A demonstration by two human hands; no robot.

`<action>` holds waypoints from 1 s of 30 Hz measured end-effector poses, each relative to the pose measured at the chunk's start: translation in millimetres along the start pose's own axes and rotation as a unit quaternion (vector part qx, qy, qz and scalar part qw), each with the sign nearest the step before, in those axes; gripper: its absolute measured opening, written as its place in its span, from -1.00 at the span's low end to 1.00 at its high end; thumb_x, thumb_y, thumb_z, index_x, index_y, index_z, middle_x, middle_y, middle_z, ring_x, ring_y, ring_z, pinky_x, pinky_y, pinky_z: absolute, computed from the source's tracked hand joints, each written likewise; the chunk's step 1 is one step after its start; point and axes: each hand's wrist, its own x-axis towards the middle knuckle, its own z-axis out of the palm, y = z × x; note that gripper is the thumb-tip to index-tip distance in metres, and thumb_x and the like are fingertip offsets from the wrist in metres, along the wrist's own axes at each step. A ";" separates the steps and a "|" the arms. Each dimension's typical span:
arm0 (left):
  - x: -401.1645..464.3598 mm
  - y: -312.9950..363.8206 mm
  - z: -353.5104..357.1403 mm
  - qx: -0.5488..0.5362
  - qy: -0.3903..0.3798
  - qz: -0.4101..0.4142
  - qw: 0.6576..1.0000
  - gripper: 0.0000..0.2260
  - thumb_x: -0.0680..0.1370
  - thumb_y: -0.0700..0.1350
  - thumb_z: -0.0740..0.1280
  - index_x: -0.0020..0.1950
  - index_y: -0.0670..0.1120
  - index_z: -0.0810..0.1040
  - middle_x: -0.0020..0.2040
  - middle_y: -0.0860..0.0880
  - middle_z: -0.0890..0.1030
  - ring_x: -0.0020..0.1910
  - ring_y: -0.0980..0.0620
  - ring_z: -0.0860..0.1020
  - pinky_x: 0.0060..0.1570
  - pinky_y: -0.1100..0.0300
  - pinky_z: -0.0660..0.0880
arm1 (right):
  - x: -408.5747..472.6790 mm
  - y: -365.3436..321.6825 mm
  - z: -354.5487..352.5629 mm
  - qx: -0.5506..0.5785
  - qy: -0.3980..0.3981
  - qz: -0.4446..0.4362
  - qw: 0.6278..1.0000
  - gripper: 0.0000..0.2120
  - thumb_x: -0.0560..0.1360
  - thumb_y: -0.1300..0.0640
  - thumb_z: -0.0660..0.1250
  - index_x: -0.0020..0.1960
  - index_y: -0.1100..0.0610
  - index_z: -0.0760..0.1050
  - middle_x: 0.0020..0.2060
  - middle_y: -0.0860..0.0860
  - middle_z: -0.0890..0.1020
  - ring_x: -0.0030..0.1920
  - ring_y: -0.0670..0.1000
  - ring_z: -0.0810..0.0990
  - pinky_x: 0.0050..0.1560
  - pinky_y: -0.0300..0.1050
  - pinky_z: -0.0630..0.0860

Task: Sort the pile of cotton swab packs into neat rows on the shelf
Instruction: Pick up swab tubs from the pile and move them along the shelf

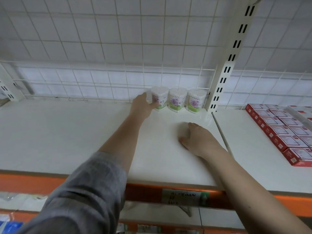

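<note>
Three heart-shaped clear cotton swab packs with purple and green labels stand upright in a row at the back of the white shelf (67, 132), against the wire grid. My left hand (143, 105) reaches far back and grips the leftmost pack (160, 98) from its left side. The middle pack (177, 100) and the right pack (195, 101) stand close beside it. My right hand (197, 139) rests on the shelf surface in front of the row, fingers relaxed, holding nothing.
A slotted white upright (224, 76) divides the shelf just right of the packs. Rows of red and white boxes (283, 130) fill the neighbouring bay at right. An orange front rail with a price label (184, 197) edges the shelf; lower shelves show below.
</note>
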 end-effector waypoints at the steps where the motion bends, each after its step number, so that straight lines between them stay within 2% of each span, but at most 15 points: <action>1: -3.1 -1.0 -4.6 -0.005 0.004 -0.003 1.000 -0.45 0.52 0.00 0.36 0.42 -0.22 0.33 0.35 -0.16 0.45 0.32 -0.09 0.42 0.19 0.20 0.29 | -1.3 -2.1 0.0 -0.002 -0.001 -0.005 1.000 -0.46 0.56 0.02 0.20 0.45 0.20 0.17 0.41 0.08 0.31 0.37 0.07 0.34 0.22 -0.15 0.32; 4: -17.4 -11.0 -22.7 0.002 0.001 -0.021 1.000 -0.46 0.57 0.04 0.28 0.47 -0.15 0.26 0.39 -0.13 0.41 0.37 -0.06 0.37 0.32 0.16 0.24 | -7.1 -11.7 1.4 0.004 0.000 -0.018 1.000 -0.44 0.55 0.04 0.20 0.48 0.18 0.13 0.42 0.07 0.29 0.39 0.05 0.31 0.24 -0.14 0.31; 8: -46.2 -32.3 -52.3 0.025 -0.018 -0.020 0.999 -0.55 0.62 0.03 0.15 0.48 -0.08 0.25 0.42 -0.10 0.38 0.40 -0.04 0.33 0.34 0.18 0.20 | -16.2 -30.0 7.4 -0.001 0.007 -0.025 1.000 -0.45 0.55 0.07 0.19 0.47 0.20 0.14 0.41 0.09 0.30 0.40 0.06 0.29 0.26 -0.11 0.31; 12: -77.1 -67.4 -93.5 0.046 0.006 -0.023 0.999 -0.59 0.64 -0.01 0.12 0.48 -0.07 0.27 0.43 -0.10 0.37 0.41 -0.06 0.31 0.38 0.13 0.21 | -28.4 -55.5 17.3 -0.010 0.014 -0.021 1.000 -0.48 0.57 0.09 0.17 0.46 0.22 0.15 0.41 0.11 0.31 0.41 0.08 0.26 0.29 -0.08 0.28; 15: -99.7 -104.3 -140.2 0.072 0.026 -0.037 0.996 -0.59 0.65 0.00 0.10 0.48 -0.06 0.26 0.43 -0.10 0.37 0.41 -0.09 0.30 0.39 0.06 0.22 | -43.4 -96.0 34.5 0.001 0.042 -0.033 0.999 -0.53 0.58 0.08 0.17 0.43 0.23 0.21 0.38 0.14 0.35 0.38 0.12 0.31 0.26 -0.07 0.29; 20: -135.8 -170.0 -227.1 0.106 0.055 -0.044 0.992 -0.60 0.64 0.00 0.11 0.47 -0.05 0.29 0.40 -0.12 0.40 0.40 -0.10 0.32 0.37 0.05 0.23 | -72.7 -184.9 77.6 0.044 0.081 -0.061 0.994 -0.52 0.58 0.08 0.18 0.42 0.26 0.22 0.34 0.21 0.38 0.31 0.19 0.39 0.21 -0.06 0.32; 26: -188.8 -235.8 -316.8 0.146 0.084 -0.054 0.984 -0.61 0.63 -0.06 0.15 0.46 -0.12 0.30 0.37 -0.18 0.43 0.36 -0.15 0.36 0.29 0.10 0.25 | -110.8 -286.1 132.3 0.079 0.074 -0.090 0.990 -0.60 0.57 0.10 0.19 0.34 0.27 0.30 0.27 0.23 0.44 0.25 0.20 0.43 0.12 -0.06 0.28; 30: -210.8 -268.3 -359.0 0.126 0.097 -0.070 0.985 -0.61 0.64 -0.05 0.14 0.46 -0.10 0.31 0.38 -0.17 0.42 0.36 -0.12 0.37 0.29 0.08 0.28 | -123.6 -331.4 150.7 0.081 0.069 -0.106 0.989 -0.60 0.57 0.08 0.20 0.33 0.27 0.33 0.23 0.23 0.47 0.22 0.21 0.44 0.12 -0.06 0.29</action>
